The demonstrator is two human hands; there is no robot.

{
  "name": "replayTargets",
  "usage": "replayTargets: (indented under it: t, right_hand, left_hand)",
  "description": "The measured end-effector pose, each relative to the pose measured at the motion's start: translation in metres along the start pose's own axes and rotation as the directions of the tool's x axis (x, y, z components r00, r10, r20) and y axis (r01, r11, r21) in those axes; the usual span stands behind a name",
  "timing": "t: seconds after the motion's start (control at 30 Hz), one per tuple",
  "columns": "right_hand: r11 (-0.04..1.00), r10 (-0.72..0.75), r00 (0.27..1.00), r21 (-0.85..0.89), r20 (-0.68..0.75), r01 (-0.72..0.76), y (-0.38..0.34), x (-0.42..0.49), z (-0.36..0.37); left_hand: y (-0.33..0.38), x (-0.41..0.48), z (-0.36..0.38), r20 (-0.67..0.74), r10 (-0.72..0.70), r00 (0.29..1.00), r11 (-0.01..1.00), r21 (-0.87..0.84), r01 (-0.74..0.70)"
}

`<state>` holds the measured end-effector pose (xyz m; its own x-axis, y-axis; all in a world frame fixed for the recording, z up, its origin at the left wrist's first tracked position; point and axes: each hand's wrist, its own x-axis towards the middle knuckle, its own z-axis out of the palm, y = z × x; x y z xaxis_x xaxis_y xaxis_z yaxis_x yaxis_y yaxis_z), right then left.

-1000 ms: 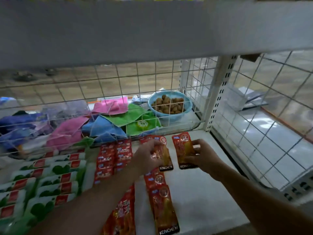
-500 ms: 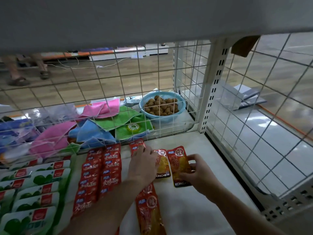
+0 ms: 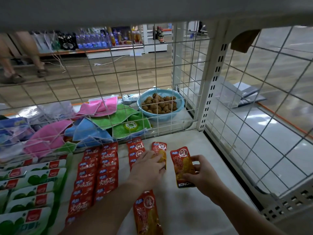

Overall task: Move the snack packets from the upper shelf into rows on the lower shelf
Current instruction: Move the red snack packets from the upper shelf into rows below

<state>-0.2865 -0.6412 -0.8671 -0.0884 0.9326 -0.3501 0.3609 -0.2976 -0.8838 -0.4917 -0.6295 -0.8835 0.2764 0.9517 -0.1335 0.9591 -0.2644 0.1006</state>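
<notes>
while the right hand [image 3: 201, 177] pinches the right edge of an orange snack packet [image 3: 182, 164] down on the white lower shelf [image 3: 194, 141], the left hand [image 3: 149, 168] lies over a second orange packet [image 3: 160, 150] just beside it; whether those fingers grip it i cannot tell. rows of red packets [image 3: 100, 172] lie further left.

The right hand [image 3: 203, 177] is drawing its orange packet [image 3: 181, 165] away from the left fingers [image 3: 149, 157], opening a gap beside the second packet [image 3: 160, 149], which those fingers are pressing down, seemingly flat onto the shelf [image 3: 186, 211].
</notes>
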Motion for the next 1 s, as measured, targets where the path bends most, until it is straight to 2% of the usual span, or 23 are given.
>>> replayTargets:
  t: [0.23, 0.37, 0.5, 0.73, 0.87, 1.0]
  right_hand:
    - [1.000, 0.010, 1.000, 0.008, -0.013, -0.010, 0.004, 0.004, 0.000]
    - [1.000, 0.019, 1.000, -0.016, -0.015, -0.019, 0.008, 0.006, 0.003]
    - [0.999, 0.024, 1.000, -0.023, -0.003, -0.024, 0.008, 0.005, 0.006]
    - [0.998, 0.019, 0.999, -0.062, -0.035, -0.021, -0.008, 0.018, 0.023]
    - [0.988, 0.012, 0.999, -0.152, -0.042, -0.018, -0.026, 0.045, 0.050]
    - [0.923, -0.046, 0.998, -0.383, -0.039, 0.027, -0.036, 0.065, 0.074]
  left_hand:
    - [0.000, 0.016, 0.003, 0.012, -0.129, 0.992, 0.990, 0.058, 0.128]
    - [-0.007, 0.024, 0.005, 0.036, -0.167, 0.985, 0.986, 0.027, 0.166]
    - [-0.008, 0.025, 0.006, 0.036, -0.161, 0.986, 0.987, -0.015, 0.162]
    - [-0.027, 0.006, 0.001, -0.049, -0.118, 0.992, 0.986, -0.128, 0.111]
    - [-0.046, -0.023, -0.001, -0.105, -0.147, 0.983, 0.985, -0.110, 0.136]
    - [-0.059, -0.051, -0.003, -0.118, -0.129, 0.985, 0.988, -0.100, 0.118]
